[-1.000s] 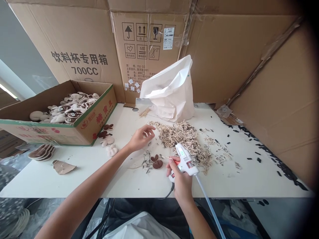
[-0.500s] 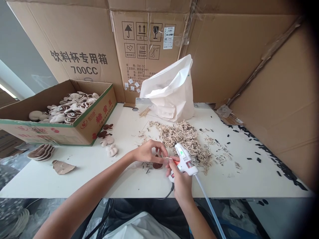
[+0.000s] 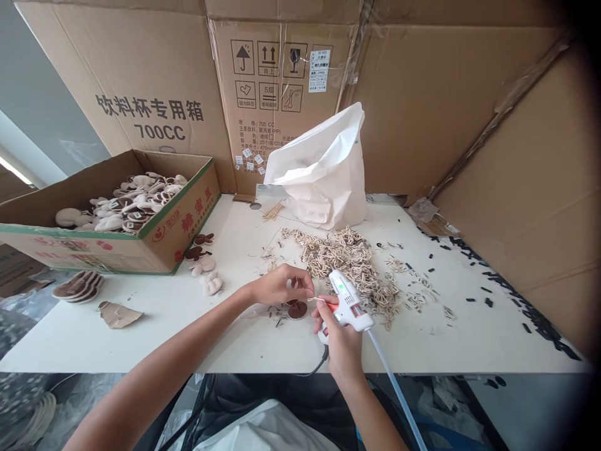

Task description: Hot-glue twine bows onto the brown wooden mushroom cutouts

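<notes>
My right hand (image 3: 344,344) is wrapped round a white hot glue gun (image 3: 348,299) with an orange nozzle collar, a green light and a long glue stick out of its back. The gun's tip points left. My left hand (image 3: 282,285) has thumb and fingers pinched on a short beige cord (image 3: 316,299) close to the nozzle. The cord's far end reaches the right hand's fingertips; whether they grip it is hidden. Below the left hand lies a brown rounded felt-like piece (image 3: 297,309) on the white table (image 3: 225,341), partly covered by the fingers.
Beyond my hands spreads a heap of beige cord loops (image 3: 340,250), with a white bag (image 3: 323,181) behind it. At left stands a cardboard box (image 3: 159,244) of plush pieces, near stacked brown pieces (image 3: 79,287). Black scraps (image 3: 488,302) litter the right edge. Cardboard walls (image 3: 422,106) enclose the back.
The left thumb and fingers have drawn slightly up and away from the right fingers, showing more of the brown piece and cord. The glue gun stays in nearly the same place.
</notes>
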Demonstrator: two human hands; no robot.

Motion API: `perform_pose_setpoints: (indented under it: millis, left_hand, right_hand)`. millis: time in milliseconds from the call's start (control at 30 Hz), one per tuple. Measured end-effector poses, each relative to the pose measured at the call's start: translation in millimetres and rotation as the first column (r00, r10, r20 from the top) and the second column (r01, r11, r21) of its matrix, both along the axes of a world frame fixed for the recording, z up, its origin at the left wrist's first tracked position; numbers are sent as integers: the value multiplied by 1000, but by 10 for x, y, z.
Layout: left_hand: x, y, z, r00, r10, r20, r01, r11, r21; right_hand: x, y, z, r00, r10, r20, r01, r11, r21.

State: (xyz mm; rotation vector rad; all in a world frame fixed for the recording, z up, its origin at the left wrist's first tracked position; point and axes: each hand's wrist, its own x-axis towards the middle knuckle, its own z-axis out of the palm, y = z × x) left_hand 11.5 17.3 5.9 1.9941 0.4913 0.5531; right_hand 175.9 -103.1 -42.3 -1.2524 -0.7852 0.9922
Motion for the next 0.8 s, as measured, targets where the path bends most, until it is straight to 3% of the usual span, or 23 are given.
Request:
perform_pose_setpoints:
  millis: [233, 367, 433, 533, 667, 800]
  left_hand:
    - [-18, 2, 47, 1000, -20, 15, 20, 1000, 2]
    - [-42, 10, 65, 994, -1, 108, 14, 993, -120]
    - [-49, 40, 40, 975, 103, 194, -61, 975, -211]
    - [-54, 113, -38, 901, 349, 259, -279, 921, -273]
    - [-62, 193, -134, 797, 580, 169, -561, 814, -149]
    - [-65, 186, -133, 716, 656, 240, -680, 733, 23]
  right_hand:
    - [-4, -9, 19, 1000, -5, 4, 5, 1000, -13]
    - [-3, -10, 15, 1000, -12, -6, 12, 1000, -17]
    - [-1, -5, 5, 1000, -3, -10, 3, 1000, -10]
    - [2, 2, -4, 1000, 0, -12, 0, 1000, 1]
    - [-4, 7, 10, 1000, -5, -26, 5, 1000, 4]
    - [-14, 13, 29, 999, -6, -39, 6, 1000, 10]
